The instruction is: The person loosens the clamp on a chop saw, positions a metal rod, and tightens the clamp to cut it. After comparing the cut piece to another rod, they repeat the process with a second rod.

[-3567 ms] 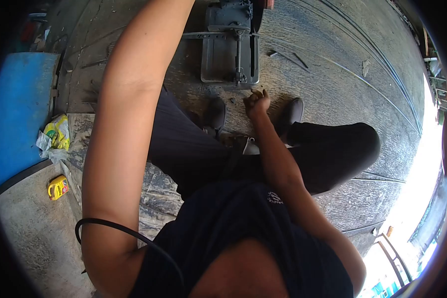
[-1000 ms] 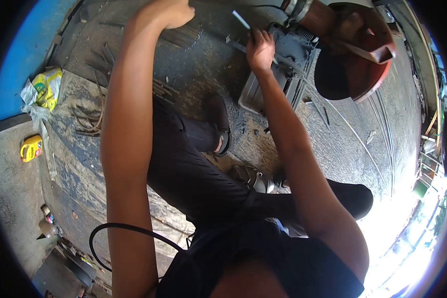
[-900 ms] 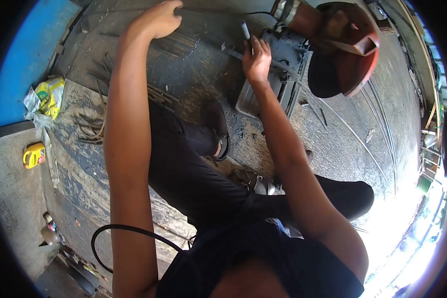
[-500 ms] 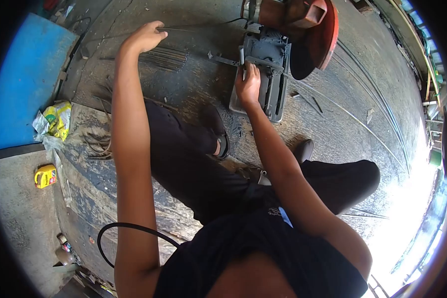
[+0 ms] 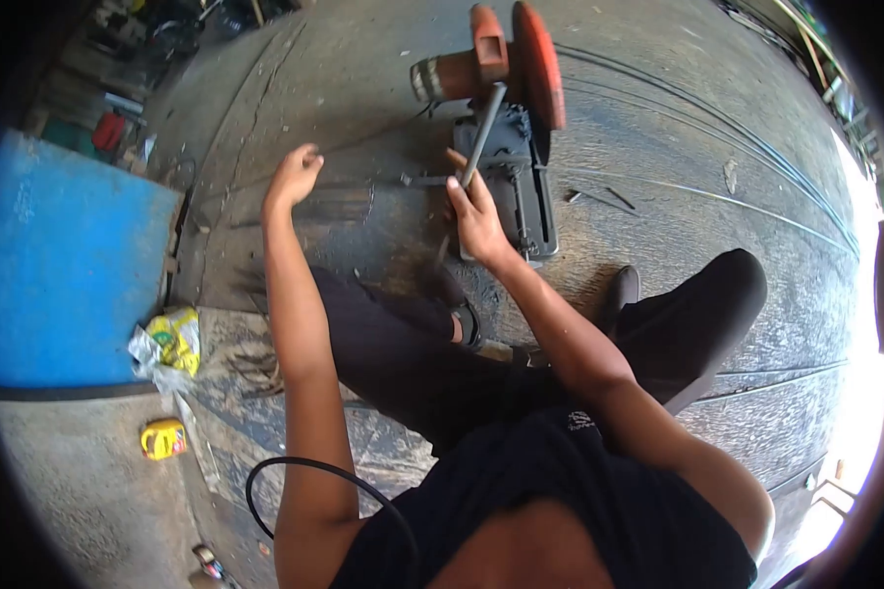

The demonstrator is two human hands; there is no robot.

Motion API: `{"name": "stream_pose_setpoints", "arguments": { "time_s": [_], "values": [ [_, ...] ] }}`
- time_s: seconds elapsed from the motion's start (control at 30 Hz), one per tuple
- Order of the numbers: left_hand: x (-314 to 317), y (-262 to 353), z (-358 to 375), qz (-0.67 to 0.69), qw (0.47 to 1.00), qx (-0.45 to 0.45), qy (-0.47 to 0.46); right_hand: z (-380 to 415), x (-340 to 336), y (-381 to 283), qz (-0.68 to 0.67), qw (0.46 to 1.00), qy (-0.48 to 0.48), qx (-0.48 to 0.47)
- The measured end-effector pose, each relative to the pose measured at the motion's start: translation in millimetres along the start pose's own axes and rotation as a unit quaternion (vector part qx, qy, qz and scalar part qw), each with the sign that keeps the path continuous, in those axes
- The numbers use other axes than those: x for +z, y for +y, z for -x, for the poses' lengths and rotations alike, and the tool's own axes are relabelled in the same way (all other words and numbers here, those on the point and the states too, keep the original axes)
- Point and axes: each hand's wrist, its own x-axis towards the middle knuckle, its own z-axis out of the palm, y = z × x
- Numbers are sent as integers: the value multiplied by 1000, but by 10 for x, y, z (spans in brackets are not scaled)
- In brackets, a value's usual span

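My left hand (image 5: 297,177) is raised over the floor on the left, its fingers curled; what they hold, if anything, I cannot make out. Under and beside it lies a blurred row of thin metal rods (image 5: 349,208). My right hand (image 5: 478,221) is closed around a grey metal bar (image 5: 483,133), which slants up toward the saw head. Just beyond that hand stands a cut-off saw with a red blade guard (image 5: 538,69) and a dark metal base (image 5: 548,231). The base's clamp screw (image 5: 521,211) shows right of my hand.
Long metal rods (image 5: 717,128) stretch over the floor at the right. Short dark offcuts (image 5: 619,199) lie beside the saw. On the left are a blue panel (image 5: 79,265), a yellow plastic bag (image 5: 175,342) and a yellow jug (image 5: 163,439). My legs bracket the near floor.
The view has shifted, and the saw appears farther left. My right hand has come off the saw's clamp area and now grips a grey bar. My left hand is lower in view, nearer the rods.
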Motion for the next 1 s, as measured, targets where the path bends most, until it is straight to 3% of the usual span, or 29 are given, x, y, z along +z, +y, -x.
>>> {"name": "stream_pose_setpoints", "arguments": {
  "time_s": [0.03,0.13,0.17,0.27,0.33,0.47,0.6,0.67,0.77,0.9,1.0],
  "values": [
    [11,12,-12,-9,1000,-6,7,64,-72,-29,-68,997,-1,35],
    [69,335,131,-35,998,31,31,228,-318,-479,-11,996,-21,85],
    [92,405,150,-38,998,35,33,288,-327,-700,-76,993,7,90],
    [193,612,119,-10,995,87,43,311,-554,-1285,-41,998,25,40],
    [312,769,62,148,984,80,51,285,-858,-1555,-29,999,-15,-33],
    [430,1498,11,230,971,63,4,271,-1407,-1890,-21,997,52,-60],
    [375,2271,-227,267,959,96,-26,311,-1942,-1753,-83,990,114,-29],
    [353,2706,-413,291,953,84,-29,355,-2143,-1642,-98,987,127,10],
    [369,3185,-702,262,959,31,-104,349,-2282,-1574,-152,978,121,78],
    [629,3210,-1194,286,948,-5,-141,276,-2476,-1208,-223,970,72,69],
    [661,3089,-1502,435,875,-64,-201,280,-2490,-1092,-245,954,142,102]
  ]
}}
